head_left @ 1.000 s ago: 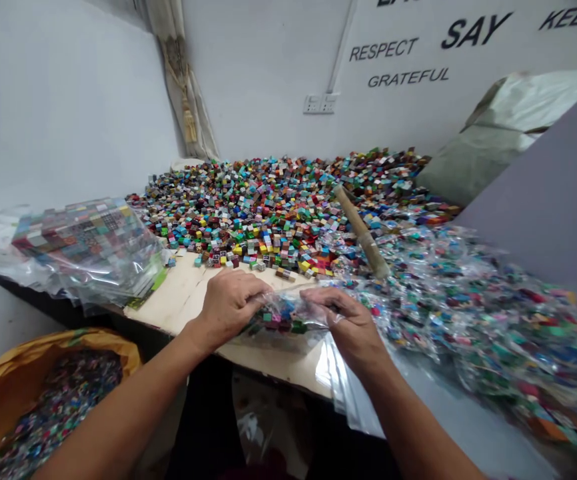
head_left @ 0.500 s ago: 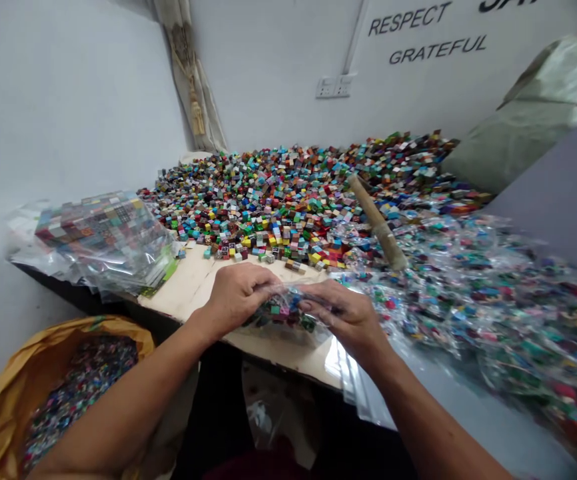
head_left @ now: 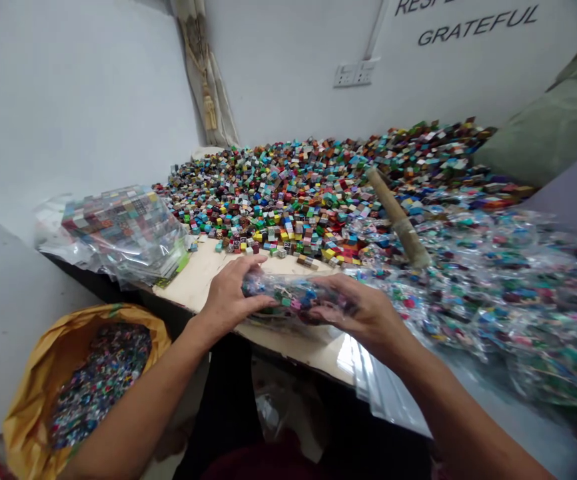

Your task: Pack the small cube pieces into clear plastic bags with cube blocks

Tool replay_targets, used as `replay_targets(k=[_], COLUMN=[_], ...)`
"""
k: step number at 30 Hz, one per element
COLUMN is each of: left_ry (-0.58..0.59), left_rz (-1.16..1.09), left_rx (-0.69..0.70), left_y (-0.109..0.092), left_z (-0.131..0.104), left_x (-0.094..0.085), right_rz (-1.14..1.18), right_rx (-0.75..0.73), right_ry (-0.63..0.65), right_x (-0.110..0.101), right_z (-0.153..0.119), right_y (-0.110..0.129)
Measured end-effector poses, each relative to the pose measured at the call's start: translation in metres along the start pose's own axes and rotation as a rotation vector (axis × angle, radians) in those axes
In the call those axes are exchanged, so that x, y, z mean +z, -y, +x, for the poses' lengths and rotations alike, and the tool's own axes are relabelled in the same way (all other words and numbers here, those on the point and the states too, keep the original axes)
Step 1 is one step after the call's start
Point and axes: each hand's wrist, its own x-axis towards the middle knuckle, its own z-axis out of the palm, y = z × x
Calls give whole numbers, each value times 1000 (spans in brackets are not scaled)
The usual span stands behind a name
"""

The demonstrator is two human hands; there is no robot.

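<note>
A clear plastic bag (head_left: 288,293) filled with small colourful toy pieces lies lengthwise between my hands, just above the front edge of the pale table (head_left: 201,267). My left hand (head_left: 231,293) grips its left end, with the thumb along the near side and the fingers behind. At the other end, my right hand (head_left: 356,303) is closed round the bag, its fingers partly seen through plastic. Beyond the bag spreads a large heap of small coloured cubes (head_left: 268,193).
Filled clear bags (head_left: 468,293) cover the right side, near a cardboard tube (head_left: 398,217). Flat plastic bags (head_left: 388,393) overhang the front edge. A wrapped block of cubes (head_left: 123,230) sits at left. Below stands a yellow sack (head_left: 33,393) of small pieces.
My hands have moved from pinching the bag's top edge close together to holding its two ends, further apart. More of the contents shows. The view has shifted left.
</note>
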Motion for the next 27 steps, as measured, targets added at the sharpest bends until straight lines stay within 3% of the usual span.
replay_targets(k=[3, 6, 11, 14, 19, 24, 27], left_ry=[26, 139, 283, 229, 43, -106, -98], left_rz=[49, 45, -70, -232, -422, -355, -250], left_rx=[-5, -53, -26, -16, -8, 3, 25], left_y=[-6, -8, 1, 9, 10, 8, 3], left_z=[4, 9, 16, 13, 7, 7, 8], left_x=[-7, -19, -29, -23, -6, 7, 1], right_rz=[-53, -65, -16, 9, 13, -34, -65], right_rx=[-11, -33, -42, -64, -91, -122, -145], right_ry=[-13, -11, 88, 53, -162, -244, -288], right_x=[1, -1, -7, -5, 8, 15, 17], right_z=[0, 1, 4, 3, 0, 1, 1], right_y=[1, 2, 2, 1, -1, 1, 2])
